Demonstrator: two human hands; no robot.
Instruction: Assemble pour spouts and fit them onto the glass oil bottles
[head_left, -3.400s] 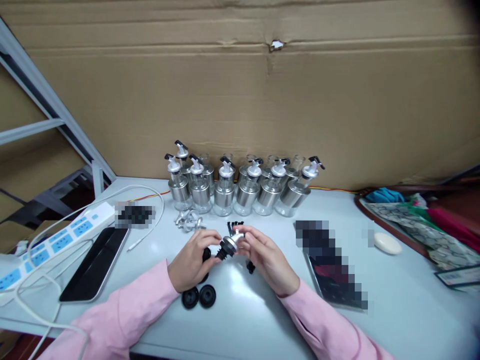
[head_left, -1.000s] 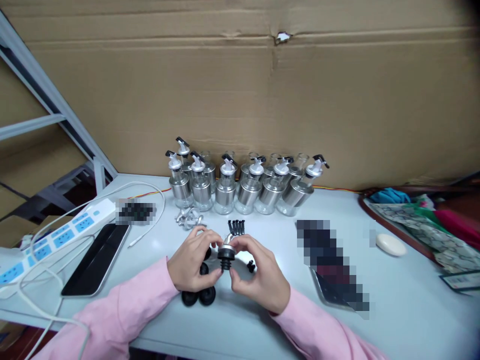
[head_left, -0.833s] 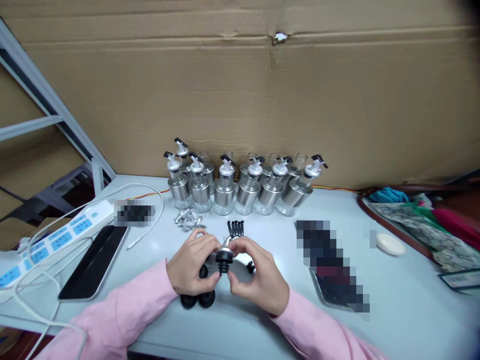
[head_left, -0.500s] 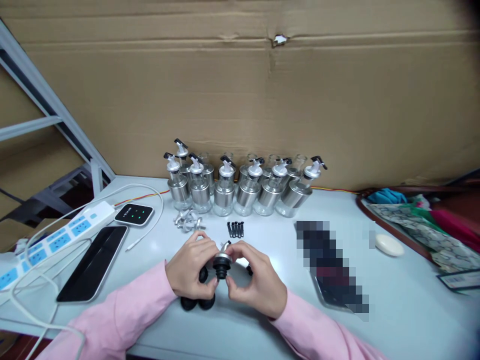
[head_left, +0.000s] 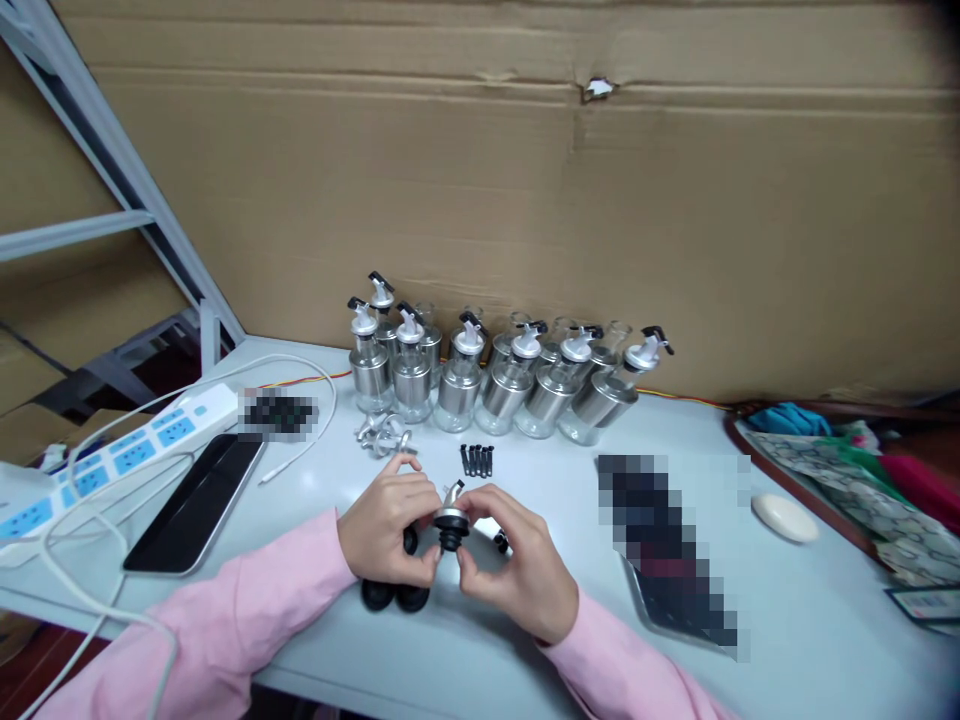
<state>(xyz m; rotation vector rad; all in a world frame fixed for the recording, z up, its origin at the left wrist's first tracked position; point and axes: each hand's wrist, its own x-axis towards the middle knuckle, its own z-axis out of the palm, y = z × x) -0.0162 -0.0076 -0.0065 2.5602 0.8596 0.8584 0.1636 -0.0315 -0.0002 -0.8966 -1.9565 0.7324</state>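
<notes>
Between the fingertips of both hands sits a pourer stopper [head_left: 451, 524], with a silver top and a ribbed black plug pointing down. My left hand [head_left: 391, 525] pinches it from the left. My right hand [head_left: 519, 560] grips it from the right, thumb low and fingers near the silver part. Beneath my left hand lie several round black rubber plugs [head_left: 411, 597], partly covered by it. Just beyond the hands are a row of small black levers [head_left: 477, 461] and a heap of silver spout pieces [head_left: 382, 436]. Small black parts [head_left: 501, 541] show beside my right hand.
Several glass-and-steel bottles [head_left: 459, 392] stand at the back, the front ones topped with pourers. To the left are a power strip [head_left: 135, 455], a white cable [head_left: 274, 474] and a black phone [head_left: 195, 505]. Rightward lie a blurred dark object [head_left: 664, 560] and a white oval object [head_left: 785, 518].
The camera view has shifted, so the bottles and table things appear slightly to the right. Both hands keep hold of the pourer stopper, with little visible change in grip.
</notes>
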